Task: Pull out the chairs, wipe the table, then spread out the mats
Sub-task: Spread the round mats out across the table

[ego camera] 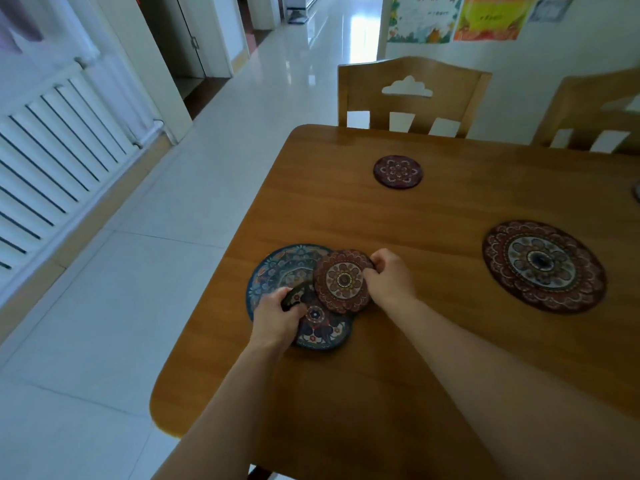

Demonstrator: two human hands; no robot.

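L hand (277, 317) fingers clamp dark mat (320, 327), R hand (389, 278) fingers pinch red mat (343, 280) over blue mat (277, 271).

We see three round patterned mats overlapping at lower centre: a large blue mat (277, 268), a red-brown mat (343, 280), a dark mat (322, 327). Two red mats lie apart, a small one (397, 170) upper centre and a large one (543, 265) at right.

Three overlapping mats (301, 292) lay near the table's (398, 220) left edge; two single mats (543, 266) lay right and behind.
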